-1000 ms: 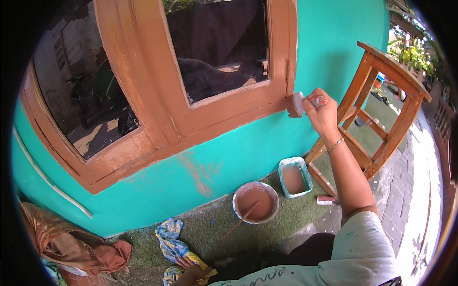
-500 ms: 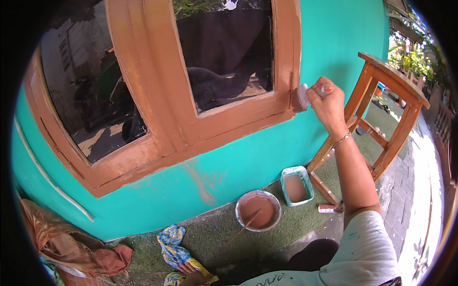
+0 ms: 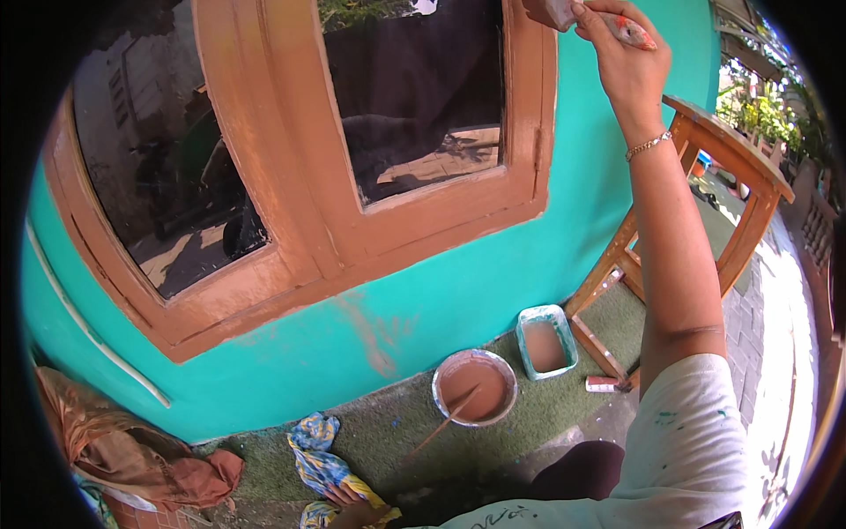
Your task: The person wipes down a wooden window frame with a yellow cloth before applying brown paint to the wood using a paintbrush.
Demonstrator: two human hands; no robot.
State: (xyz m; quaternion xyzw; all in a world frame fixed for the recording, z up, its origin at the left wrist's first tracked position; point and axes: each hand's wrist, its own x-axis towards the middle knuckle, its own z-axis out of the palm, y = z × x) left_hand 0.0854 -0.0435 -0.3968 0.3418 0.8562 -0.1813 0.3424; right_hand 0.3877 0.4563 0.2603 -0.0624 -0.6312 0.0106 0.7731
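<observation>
My right hand [image 3: 630, 66] is raised and closed round a paintbrush [image 3: 636, 34], its handle smeared with pale and orange paint. The bristles press on the right side of the brown window frame [image 3: 530, 97], close to the top of the view. At the bottom, my left hand [image 3: 351, 510] is closed on a blue and yellow patterned cloth [image 3: 315, 441]; part of that hand is hidden. A round bucket of brown paint [image 3: 485, 401] with a stick leaning in it stands below the window. Beside it is a square pale tub [image 3: 571, 363] holding brownish liquid.
A wooden stool [image 3: 749, 181] stands right of my right forearm, with a small paint-marked cylinder [image 3: 602, 384] by its foot. Brown crumpled cloth [image 3: 132, 441] lies at the lower left. The turquoise wall [image 3: 493, 273] surrounds the frame; dark glass panes [image 3: 423, 97] fill it.
My right hand has moved up along the frame's right side with the paintbrush, from the lower corner to near the top of the view. My left hand stays on the cloth.
</observation>
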